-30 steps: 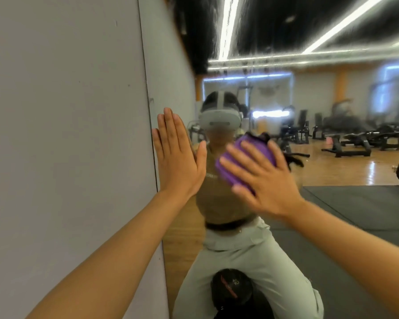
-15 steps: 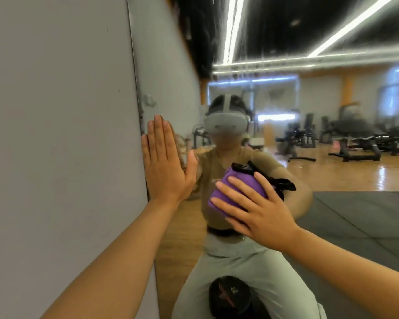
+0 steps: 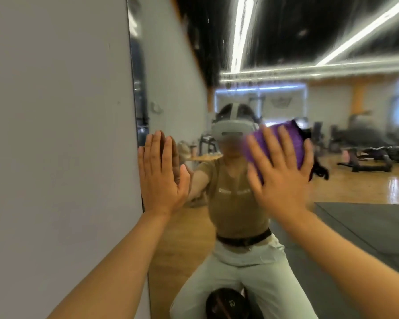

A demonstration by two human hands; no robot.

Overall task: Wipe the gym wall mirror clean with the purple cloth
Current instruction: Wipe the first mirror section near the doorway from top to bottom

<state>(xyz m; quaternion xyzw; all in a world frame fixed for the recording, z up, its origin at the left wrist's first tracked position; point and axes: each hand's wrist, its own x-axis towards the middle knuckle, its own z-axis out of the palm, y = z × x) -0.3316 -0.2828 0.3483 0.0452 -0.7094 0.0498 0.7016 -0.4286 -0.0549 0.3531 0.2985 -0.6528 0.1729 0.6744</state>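
- Purple cloth (image 3: 279, 146) was bunched under the right hand (image 3: 283, 183), pressed flat against the mirror (image 3: 332, 139) at about the height of the reflected headset.
- Right hand's fingers (image 3: 286, 143) were spread and straight over the cloth, pushing it onto the glass, not curled round it; the cloth's upper right corner poked out past the fingertips.
- Left hand (image 3: 161, 178) lay flat with straight fingers together, palm on the glass right at the mirror's left edge, beside the grey wall (image 3: 55, 134); it held nothing and looked to be bracing.
- Progress, as a judgement: wiping was under way, mid-stroke near the mirror's left side at upper-body height.
- Streaks and smeary speckle showed in the upper glass around the reflected ceiling lights (image 3: 242, 31), so that zone looked not yet cleaned.
- Glass to the right, over the reflected gym machines (image 3: 364, 153), looked hazy; dirt or motion blur, could not tell.
- Lower glass, over the reflected trousers and dark weight plate (image 3: 226, 305), looked fairly clear; whether it was already wiped could not be told.
- Left to do, likely: the upper band, the far right stretch, maybe the strip along the left edge under the bracing hand.
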